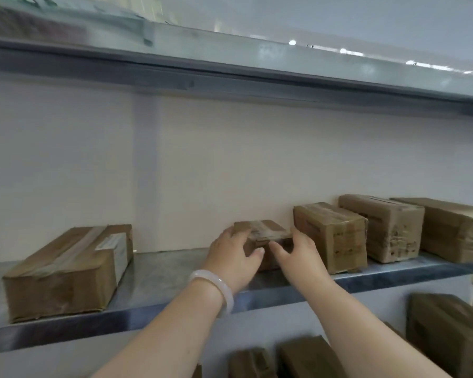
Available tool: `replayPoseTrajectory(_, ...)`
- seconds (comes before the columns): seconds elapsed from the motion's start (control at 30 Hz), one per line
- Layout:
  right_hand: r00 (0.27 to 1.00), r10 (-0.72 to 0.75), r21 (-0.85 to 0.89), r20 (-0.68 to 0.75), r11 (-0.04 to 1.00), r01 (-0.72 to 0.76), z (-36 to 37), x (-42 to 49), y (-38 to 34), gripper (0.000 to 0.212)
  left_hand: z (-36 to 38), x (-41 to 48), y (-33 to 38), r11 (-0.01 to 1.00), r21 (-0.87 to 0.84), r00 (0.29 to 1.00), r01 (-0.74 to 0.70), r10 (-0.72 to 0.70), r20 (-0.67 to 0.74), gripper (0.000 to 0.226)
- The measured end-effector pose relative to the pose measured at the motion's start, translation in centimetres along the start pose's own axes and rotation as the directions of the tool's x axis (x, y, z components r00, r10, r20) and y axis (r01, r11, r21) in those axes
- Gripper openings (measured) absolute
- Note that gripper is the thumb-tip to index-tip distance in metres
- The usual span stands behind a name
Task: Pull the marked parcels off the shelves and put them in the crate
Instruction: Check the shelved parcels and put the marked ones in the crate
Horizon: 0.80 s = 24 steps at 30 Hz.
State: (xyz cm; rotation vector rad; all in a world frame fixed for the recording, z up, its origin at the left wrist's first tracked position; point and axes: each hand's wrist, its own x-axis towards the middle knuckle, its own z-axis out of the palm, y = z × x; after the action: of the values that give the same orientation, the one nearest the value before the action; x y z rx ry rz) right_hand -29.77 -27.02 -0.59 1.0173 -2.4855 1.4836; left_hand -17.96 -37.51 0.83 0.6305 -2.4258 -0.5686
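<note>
Directly ahead, a small cardboard parcel (265,231) sits at the back of a metal shelf (153,274), against the wall and just beside a taller parcel (331,236) on its right. The left grip (234,255), a bare hand with a pale bangle (225,286) at the wrist, curls over the parcel's top left edge, thumb on its front face. The right grip (298,252) clasps the right side, fingers slipped into the narrow gap beside the neighbour. Holding both sides likely lets the person draw it straight toward the shelf's front edge without nudging other boxes. A long parcel (66,271) lies well apart at the left. Blur hides any marking; no crate is in view.
</note>
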Motion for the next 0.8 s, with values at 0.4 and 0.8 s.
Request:
replayPoseTrajectory(0.4, 0.997, 0.045, 0.392, 0.066, 0.917, -0.068, -0.9, 1.9, 0.9, 0.047, 2.0, 1.8, 1.2, 0.937, -0.265, 0.970, 0.228, -0.243, -0.023, 0.029)
replayPoseTrajectory(0.8, 0.976, -0.209, 0.699, -0.058, 0.690, 0.189, -2.1, -1.4, -2.5, 0.026, 0.8, -0.1, 2.1, 0.645, -0.729, 0.934, 0.231, -0.356, -0.019, 0.102)
